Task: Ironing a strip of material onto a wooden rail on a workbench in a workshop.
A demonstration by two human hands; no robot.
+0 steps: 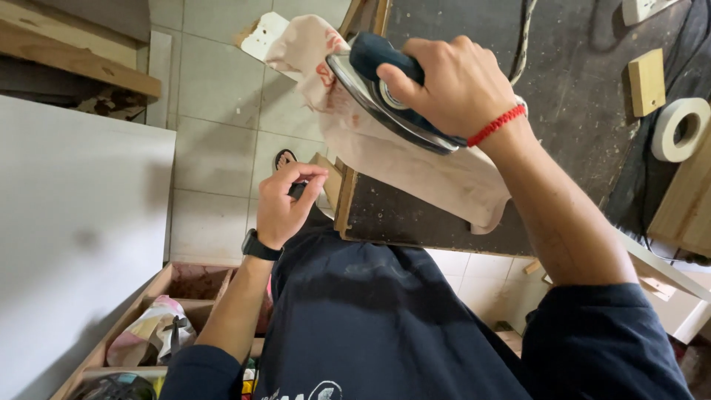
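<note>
Head view: right hand [452, 85] grips iron [385, 96] on cloth [415, 159]; left hand [285, 200] pinches wood strip [329, 178].

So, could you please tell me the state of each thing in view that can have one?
Clothes iron: gripped by the handle, soleplate pressed on the cloth.
Cloth: spread on the dark worktop, one end hanging past its edge.
Right hand: closed around the iron's handle.
Left hand: fingers pinched at the worktop's wooden edge.
Tape roll: lying flat, untouched.
Wooden block: lying loose on the worktop.
Wooden box: open, holding bundled fabric.
</note>
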